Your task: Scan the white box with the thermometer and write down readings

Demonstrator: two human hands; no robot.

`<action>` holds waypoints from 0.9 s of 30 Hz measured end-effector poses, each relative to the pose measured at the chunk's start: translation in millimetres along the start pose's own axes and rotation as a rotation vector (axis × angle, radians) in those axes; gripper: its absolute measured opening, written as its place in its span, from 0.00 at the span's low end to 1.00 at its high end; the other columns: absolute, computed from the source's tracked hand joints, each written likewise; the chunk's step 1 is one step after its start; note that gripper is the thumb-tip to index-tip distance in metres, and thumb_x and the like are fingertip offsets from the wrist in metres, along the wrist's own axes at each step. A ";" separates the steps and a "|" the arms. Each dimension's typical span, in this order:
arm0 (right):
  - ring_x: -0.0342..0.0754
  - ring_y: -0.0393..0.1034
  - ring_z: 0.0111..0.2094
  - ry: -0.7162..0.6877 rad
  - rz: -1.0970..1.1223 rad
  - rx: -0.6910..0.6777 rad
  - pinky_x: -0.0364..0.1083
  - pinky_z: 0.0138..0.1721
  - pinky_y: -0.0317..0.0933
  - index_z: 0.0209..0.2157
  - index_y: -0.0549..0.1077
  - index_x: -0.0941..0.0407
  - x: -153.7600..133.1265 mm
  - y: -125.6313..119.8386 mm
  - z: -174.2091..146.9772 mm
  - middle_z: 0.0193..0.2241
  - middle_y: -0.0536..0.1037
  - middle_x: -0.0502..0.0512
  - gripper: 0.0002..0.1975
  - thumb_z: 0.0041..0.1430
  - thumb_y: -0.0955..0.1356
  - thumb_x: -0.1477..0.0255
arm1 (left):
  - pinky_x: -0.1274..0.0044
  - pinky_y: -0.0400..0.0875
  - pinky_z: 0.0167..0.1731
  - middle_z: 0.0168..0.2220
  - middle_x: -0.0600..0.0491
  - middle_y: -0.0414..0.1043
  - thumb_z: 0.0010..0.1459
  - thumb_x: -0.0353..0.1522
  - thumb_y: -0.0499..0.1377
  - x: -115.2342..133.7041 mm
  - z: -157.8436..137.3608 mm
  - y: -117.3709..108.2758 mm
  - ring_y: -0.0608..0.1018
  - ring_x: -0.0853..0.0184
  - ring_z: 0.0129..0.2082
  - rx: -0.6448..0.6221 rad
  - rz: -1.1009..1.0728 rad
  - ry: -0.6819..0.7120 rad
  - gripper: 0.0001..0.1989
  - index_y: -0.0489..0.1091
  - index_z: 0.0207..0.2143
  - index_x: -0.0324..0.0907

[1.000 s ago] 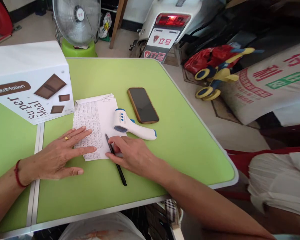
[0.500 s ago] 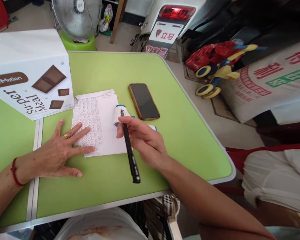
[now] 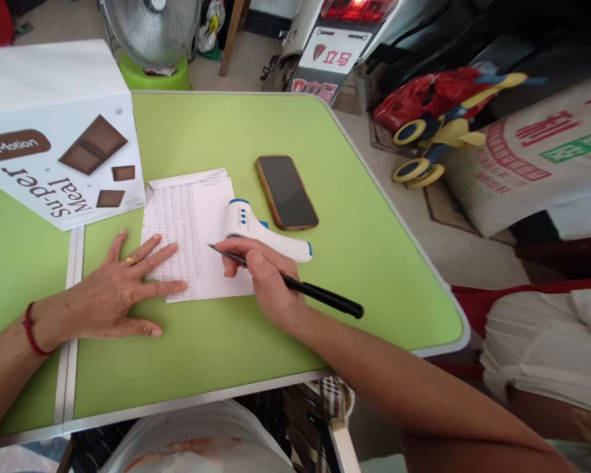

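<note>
My left hand (image 3: 123, 289) lies flat with fingers spread, its fingertips on the left part of a notepad (image 3: 219, 276) and its palm on the table. Dense handwriting covers the pad's left half; most of the right half is blank. In my right hand (image 3: 276, 282) is a black pen (image 3: 322, 295), gripped between thumb and fingers. Its tip points left over the page, near the edge of the writing; whether it touches the paper I cannot tell. Just behind that hand lies a white and blue infrared thermometer (image 3: 266, 235), partly covered by the fingers.
A phone in a brown case (image 3: 288, 194) lies beyond the thermometer. On the left a large white box (image 3: 93, 157) stands on the green table (image 3: 201, 368). Past the table are a fan (image 3: 152, 33), a toy with yellow wheels (image 3: 438, 138) and a printed sack (image 3: 532, 157). Someone's light clothing (image 3: 546, 348) shows at right.
The pen has swung round in my right hand: its tip now points left over the page and its rear end right. More of the thermometer shows. My left hand stays on the pad.
</note>
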State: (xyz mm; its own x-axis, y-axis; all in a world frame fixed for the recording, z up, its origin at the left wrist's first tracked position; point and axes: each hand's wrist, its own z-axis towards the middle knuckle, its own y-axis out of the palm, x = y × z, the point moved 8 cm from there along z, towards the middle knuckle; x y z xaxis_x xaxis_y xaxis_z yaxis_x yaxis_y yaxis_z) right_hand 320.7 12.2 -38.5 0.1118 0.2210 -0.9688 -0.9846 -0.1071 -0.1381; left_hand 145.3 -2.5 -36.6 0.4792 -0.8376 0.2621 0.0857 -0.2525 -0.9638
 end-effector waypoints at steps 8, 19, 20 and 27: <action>0.38 0.59 0.19 0.130 -0.066 -0.045 0.39 0.19 0.53 0.27 0.66 0.55 6.3 12.3 1.2 0.19 0.69 0.45 0.04 0.46 0.65 0.74 | 0.45 0.35 0.56 0.68 0.47 0.37 0.60 0.49 0.55 0.1 1.1 1.6 0.47 0.47 0.66 -0.009 0.004 0.009 0.28 0.54 0.61 0.60; 0.37 0.56 0.17 0.026 -0.185 -0.086 0.40 0.18 0.51 0.22 0.63 0.54 4.9 10.4 -1.0 0.16 0.65 0.44 0.04 0.48 0.64 0.74 | 0.43 0.35 0.55 0.68 0.46 0.38 0.60 0.51 0.53 -0.4 1.6 3.2 0.47 0.46 0.65 0.019 -0.004 0.024 0.28 0.55 0.61 0.58; 0.37 0.55 0.17 0.043 -0.163 -0.101 0.40 0.18 0.50 0.23 0.64 0.55 6.7 11.1 -0.6 0.16 0.66 0.44 0.03 0.49 0.64 0.73 | 0.43 0.36 0.55 0.67 0.45 0.38 0.60 0.51 0.52 0.3 1.7 2.8 0.48 0.45 0.65 0.027 -0.005 0.034 0.28 0.56 0.61 0.57; 0.38 0.59 0.19 0.160 -0.180 -0.156 0.40 0.19 0.53 0.25 0.68 0.56 11.8 13.3 2.4 0.19 0.70 0.46 0.02 0.45 0.66 0.74 | 0.42 0.35 0.55 0.68 0.47 0.37 0.60 0.50 0.53 1.7 2.2 1.9 0.48 0.42 0.65 0.018 -0.007 0.032 0.27 0.57 0.60 0.54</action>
State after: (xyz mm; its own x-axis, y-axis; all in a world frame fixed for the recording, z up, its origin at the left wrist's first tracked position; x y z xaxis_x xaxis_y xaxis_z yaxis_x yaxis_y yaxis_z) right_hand 308.5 15.7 -51.4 0.3155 0.0952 -0.9442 -0.9156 -0.2309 -0.3292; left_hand 148.2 -3.4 -38.1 0.4504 -0.8510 0.2699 0.1048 -0.2499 -0.9626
